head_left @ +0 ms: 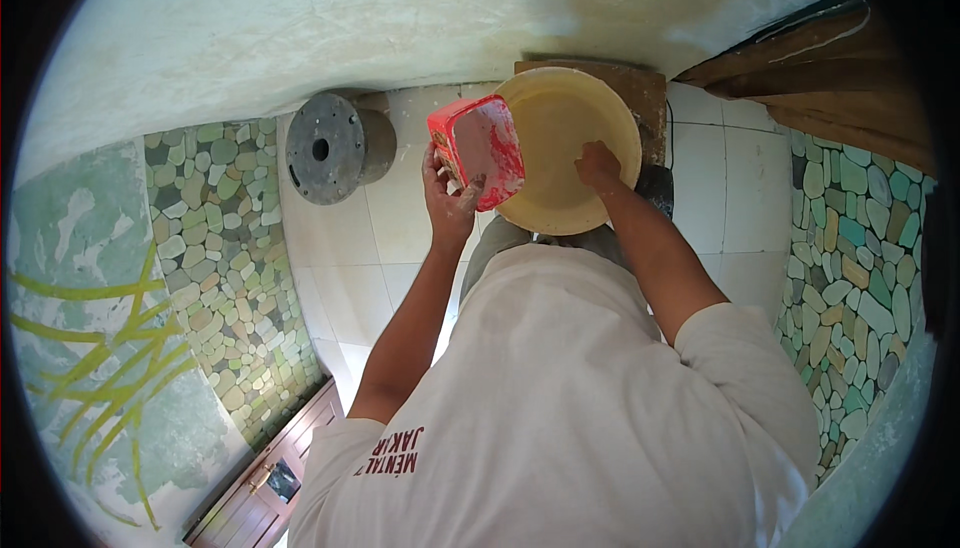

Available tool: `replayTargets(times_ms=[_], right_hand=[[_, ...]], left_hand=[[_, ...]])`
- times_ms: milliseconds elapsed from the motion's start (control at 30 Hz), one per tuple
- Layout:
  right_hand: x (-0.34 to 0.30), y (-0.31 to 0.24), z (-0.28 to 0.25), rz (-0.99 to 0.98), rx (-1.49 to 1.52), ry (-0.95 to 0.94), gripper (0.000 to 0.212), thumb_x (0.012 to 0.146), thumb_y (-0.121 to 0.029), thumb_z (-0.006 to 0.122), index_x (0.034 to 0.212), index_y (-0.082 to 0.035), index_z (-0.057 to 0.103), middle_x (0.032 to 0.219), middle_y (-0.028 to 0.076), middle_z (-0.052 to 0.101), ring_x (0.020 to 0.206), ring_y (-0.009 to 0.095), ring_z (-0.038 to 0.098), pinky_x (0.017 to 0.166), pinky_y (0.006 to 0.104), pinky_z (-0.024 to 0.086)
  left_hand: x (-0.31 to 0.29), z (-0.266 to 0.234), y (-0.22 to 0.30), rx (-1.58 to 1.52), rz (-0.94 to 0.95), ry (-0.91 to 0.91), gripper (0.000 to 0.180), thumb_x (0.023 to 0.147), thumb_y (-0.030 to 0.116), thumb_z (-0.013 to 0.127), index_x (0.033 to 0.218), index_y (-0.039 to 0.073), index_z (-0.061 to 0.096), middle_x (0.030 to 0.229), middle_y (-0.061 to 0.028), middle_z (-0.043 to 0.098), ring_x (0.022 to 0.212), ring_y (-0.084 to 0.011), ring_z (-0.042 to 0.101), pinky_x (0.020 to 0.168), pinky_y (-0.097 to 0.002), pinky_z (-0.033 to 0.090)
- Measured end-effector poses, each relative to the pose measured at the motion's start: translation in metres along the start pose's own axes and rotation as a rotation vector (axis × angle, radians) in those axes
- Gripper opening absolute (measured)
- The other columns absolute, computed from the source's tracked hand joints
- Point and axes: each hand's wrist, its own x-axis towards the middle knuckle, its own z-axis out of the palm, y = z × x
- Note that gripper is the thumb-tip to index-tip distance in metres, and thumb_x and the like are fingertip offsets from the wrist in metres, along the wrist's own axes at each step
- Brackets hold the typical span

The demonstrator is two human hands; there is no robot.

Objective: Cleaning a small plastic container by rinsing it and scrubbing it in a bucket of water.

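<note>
i am tilting the red tub (480,151) in my closed left hand (447,196) over the cream basin (570,148) on the wooden stand (648,98), right hand (598,166) pressing flat inside it; emptying seems underway, needing steadier tipping.

Pretty rough little room. The floor (350,238) is plain white square tile, with a band of pebble mosaic (225,248) in greens and greys running along the left and another strip (850,278) on the right. The pale wall (300,18) up top looks like bare, patchy plaster, lit softly and evenly. A grey metal drum (330,146) lies on its side by that wall. Bottom left there's a brown wooden door (270,478), and a brown curtain (830,68) hangs top right.
</note>
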Motion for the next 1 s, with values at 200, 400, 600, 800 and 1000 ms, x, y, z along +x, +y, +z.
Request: replayTargets(times_ms=[200, 400, 600, 800, 1000], right_hand=[[-0.014, -0.014, -0.023, -0.154, 0.114, 0.104, 0.02, 0.083, -0.018, 0.06, 0.1, -0.008, 0.065, 0.101, 0.015, 0.062, 0.094, 0.032, 0.063, 0.077, 0.0435, 0.051], [-0.084, -0.044, -0.109, -0.35, 0.398, 0.163, 0.018, 0.083, -0.017, 0.062, 0.093, -0.004, 0.066, 0.081, 0.014, 0.066, 0.073, 0.03, 0.065, 0.067, 0.0385, 0.05], [-0.103, -0.057, -0.135, -0.445, 0.595, 0.027, 0.019, 0.08, -0.012, 0.063, 0.097, -0.004, 0.066, 0.08, 0.017, 0.066, 0.073, 0.027, 0.066, 0.069, 0.0377, 0.05], [-0.096, -0.083, -0.134, -0.554, 0.437, -0.288, 0.05, 0.079, -0.01, 0.061, 0.126, -0.005, 0.047, 0.08, 0.014, 0.066, 0.061, 0.026, 0.065, 0.05, 0.0362, 0.053], [-0.109, -0.108, -0.152, -0.365, 0.466, -0.496, 0.069, 0.078, -0.018, 0.066, 0.137, -0.009, 0.031, 0.09, 0.019, 0.065, 0.049, 0.026, 0.062, 0.037, 0.0345, 0.051]], left_hand=[[0.005, 0.008, 0.001, -0.092, -0.043, -0.028, 0.086, 0.074, 0.011, 0.073, 0.143, 0.0, 0.023, 0.124, -0.0129, 0.046, 0.105, -0.022, 0.052, 0.088, -0.0362, 0.049], [0.013, 0.021, 0.0, -0.095, -0.045, -0.058, 0.085, 0.075, 0.01, 0.074, 0.142, 0.0, 0.023, 0.125, -0.0136, 0.046, 0.108, -0.0218, 0.052, 0.09, -0.0362, 0.048], [0.021, 0.042, 0.008, -0.152, -0.016, -0.136, 0.087, 0.076, 0.009, 0.074, 0.144, 0.001, 0.021, 0.129, -0.0129, 0.044, 0.112, -0.0214, 0.05, 0.097, -0.0356, 0.045], [0.024, 0.052, 0.01, -0.115, 0.126, -0.215, 0.092, 0.074, 0.017, 0.077, 0.145, 0.002, 0.02, 0.134, -0.0119, 0.04, 0.117, -0.0228, 0.047, 0.097, -0.0374, 0.044], [0.02, 0.051, 0.023, -0.064, 0.188, -0.227, 0.096, 0.072, 0.023, 0.078, 0.145, 0.003, 0.019, 0.138, -0.0124, 0.036, 0.126, -0.0252, 0.041, 0.101, -0.0397, 0.04]])
